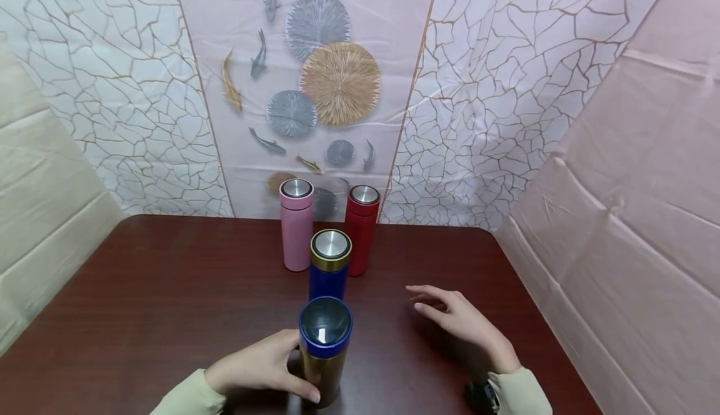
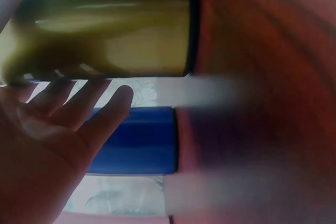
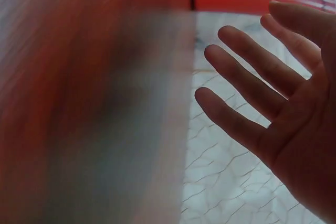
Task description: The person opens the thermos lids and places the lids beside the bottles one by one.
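Observation:
A gold thermos flask (image 1: pixel 323 371) with a blue collar and a dark, glossy top stands upright at the front of the table. My left hand (image 1: pixel 270 365) holds it from the left, thumb on the near side and fingers passing behind. In the left wrist view, the little finger of the left hand (image 2: pixel 47 140) extends clear of the gold flask (image 2: pixel 115 30). Directly behind is a blue thermos flask (image 1: pixel 327 280) with a gold collar, partly hidden. My right hand (image 1: pixel 464 321) hovers over the table to the right, fingers loosely spread, holding nothing.
A pink thermos flask (image 1: pixel 296 234) and a red thermos flask (image 1: pixel 362 234) stand side by side farther back. Everything stands on a dark reddish-brown table (image 1: pixel 169 290). Patterned cloth (image 1: pixel 478 121) hangs behind the table, and pale padded panels (image 1: pixel 635 227) border its sides.

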